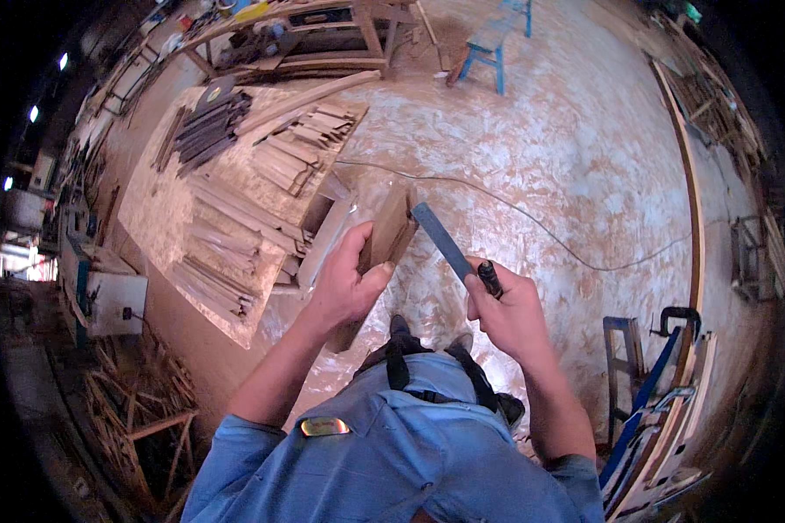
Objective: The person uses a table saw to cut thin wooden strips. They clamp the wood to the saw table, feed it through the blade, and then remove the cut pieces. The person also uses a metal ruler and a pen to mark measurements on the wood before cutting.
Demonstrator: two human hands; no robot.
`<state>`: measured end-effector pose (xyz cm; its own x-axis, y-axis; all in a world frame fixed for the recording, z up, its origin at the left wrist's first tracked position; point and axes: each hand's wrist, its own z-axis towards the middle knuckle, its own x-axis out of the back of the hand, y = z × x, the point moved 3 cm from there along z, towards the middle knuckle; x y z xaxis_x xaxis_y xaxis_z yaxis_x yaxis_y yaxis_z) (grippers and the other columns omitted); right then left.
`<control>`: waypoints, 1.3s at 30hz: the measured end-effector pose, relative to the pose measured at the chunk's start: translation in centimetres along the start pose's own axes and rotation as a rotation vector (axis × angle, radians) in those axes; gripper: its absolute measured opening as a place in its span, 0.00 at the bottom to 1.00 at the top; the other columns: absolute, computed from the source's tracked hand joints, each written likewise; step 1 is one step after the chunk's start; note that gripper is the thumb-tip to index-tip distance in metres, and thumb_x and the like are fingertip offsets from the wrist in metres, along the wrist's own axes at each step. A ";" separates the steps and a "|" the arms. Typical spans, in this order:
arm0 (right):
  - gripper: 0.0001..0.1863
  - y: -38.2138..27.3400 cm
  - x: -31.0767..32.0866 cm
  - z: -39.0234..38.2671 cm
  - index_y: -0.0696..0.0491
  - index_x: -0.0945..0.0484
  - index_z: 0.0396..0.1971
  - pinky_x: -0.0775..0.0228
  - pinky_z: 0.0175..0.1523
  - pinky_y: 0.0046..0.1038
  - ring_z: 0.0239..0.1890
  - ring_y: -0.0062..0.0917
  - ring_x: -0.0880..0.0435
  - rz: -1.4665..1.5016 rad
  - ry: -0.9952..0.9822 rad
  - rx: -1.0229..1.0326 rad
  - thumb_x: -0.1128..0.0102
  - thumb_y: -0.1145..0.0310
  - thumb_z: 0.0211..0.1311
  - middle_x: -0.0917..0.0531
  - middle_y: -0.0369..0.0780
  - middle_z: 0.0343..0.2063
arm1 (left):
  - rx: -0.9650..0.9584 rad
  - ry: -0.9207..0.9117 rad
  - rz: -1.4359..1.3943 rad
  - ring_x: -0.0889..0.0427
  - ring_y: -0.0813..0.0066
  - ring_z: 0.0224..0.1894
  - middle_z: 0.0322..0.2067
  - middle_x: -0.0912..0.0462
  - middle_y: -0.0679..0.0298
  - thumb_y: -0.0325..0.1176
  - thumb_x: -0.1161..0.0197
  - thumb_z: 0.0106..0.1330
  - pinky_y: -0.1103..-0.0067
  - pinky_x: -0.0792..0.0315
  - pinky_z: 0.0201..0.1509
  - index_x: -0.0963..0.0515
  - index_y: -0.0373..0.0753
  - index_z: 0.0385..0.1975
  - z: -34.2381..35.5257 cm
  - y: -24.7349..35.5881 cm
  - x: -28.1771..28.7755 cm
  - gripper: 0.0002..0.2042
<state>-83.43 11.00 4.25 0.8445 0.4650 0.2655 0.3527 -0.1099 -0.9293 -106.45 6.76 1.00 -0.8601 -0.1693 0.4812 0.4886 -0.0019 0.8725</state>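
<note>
My left hand (344, 277) is closed around a thick brown wooden piece (391, 228) that is held up at a slant before me. In my right hand (508, 309) is a flat blue-grey bar (443, 240), straight and narrow like a file. Its far end is close to the upper right edge of the wooden piece; I cannot tell whether they touch. A short black cylinder (490, 278) sticks up from the same hand, and whether it is a pen or a handle is unclear.
To the left, a board-topped table (161, 213) bears several stacks of wooden strips (288, 157). A cable (532, 218) crosses the floor ahead. A blue bench (488, 44) and a wooden workbench (296, 61) stand farther off. Planks with a black clamp (680, 315) lean at right.
</note>
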 end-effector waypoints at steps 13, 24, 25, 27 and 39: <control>0.11 3.6 3.4 -0.4 0.54 0.20 0.40 0.32 0.25 0.26 0.17 0.19 0.24 0.047 0.049 -0.055 0.43 0.65 0.64 0.22 0.37 0.14 | -0.336 -0.005 0.265 0.24 0.50 0.39 0.38 0.23 0.47 0.33 0.34 0.50 0.65 0.29 0.43 0.29 0.31 0.50 1.9 2.4 -2.6 0.26; 0.11 3.6 3.7 -0.5 0.55 0.20 0.38 0.31 0.26 0.26 0.17 0.21 0.23 0.019 0.021 -0.121 0.43 0.63 0.64 0.22 0.38 0.14 | -0.422 -0.065 0.401 0.25 0.53 0.36 0.34 0.23 0.51 0.33 0.33 0.48 0.65 0.30 0.41 0.28 0.33 0.49 2.3 3.9 -2.7 0.25; 0.11 3.8 3.7 -0.6 0.55 0.20 0.37 0.32 0.26 0.27 0.17 0.21 0.23 0.021 0.019 -0.133 0.43 0.63 0.65 0.22 0.37 0.14 | -0.422 -0.072 0.418 0.25 0.53 0.36 0.34 0.24 0.51 0.33 0.33 0.48 0.66 0.30 0.41 0.28 0.33 0.49 2.3 4.0 -2.7 0.25; 0.11 4.2 3.6 -0.6 0.55 0.20 0.36 0.32 0.25 0.27 0.17 0.20 0.24 0.025 0.013 -0.156 0.44 0.63 0.65 0.22 0.36 0.14 | -0.420 -0.081 0.428 0.25 0.53 0.36 0.33 0.24 0.52 0.33 0.33 0.48 0.66 0.30 0.41 0.28 0.34 0.49 2.2 4.1 -2.7 0.25; 0.14 5.2 4.7 -2.5 0.57 0.21 0.47 0.39 0.19 0.16 0.13 0.11 0.31 0.310 0.075 -0.176 0.45 0.67 0.66 0.23 0.32 0.14 | -0.493 -0.094 0.390 0.25 0.53 0.36 0.35 0.22 0.52 0.33 0.33 0.48 0.66 0.29 0.42 0.26 0.34 0.49 2.2 6.4 -4.2 0.25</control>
<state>-76.58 10.42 1.32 0.9470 0.3211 0.0019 0.1336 -0.3886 -0.9117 -100.02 9.68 4.80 -0.6033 -0.1618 0.7809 0.7594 -0.4154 0.5007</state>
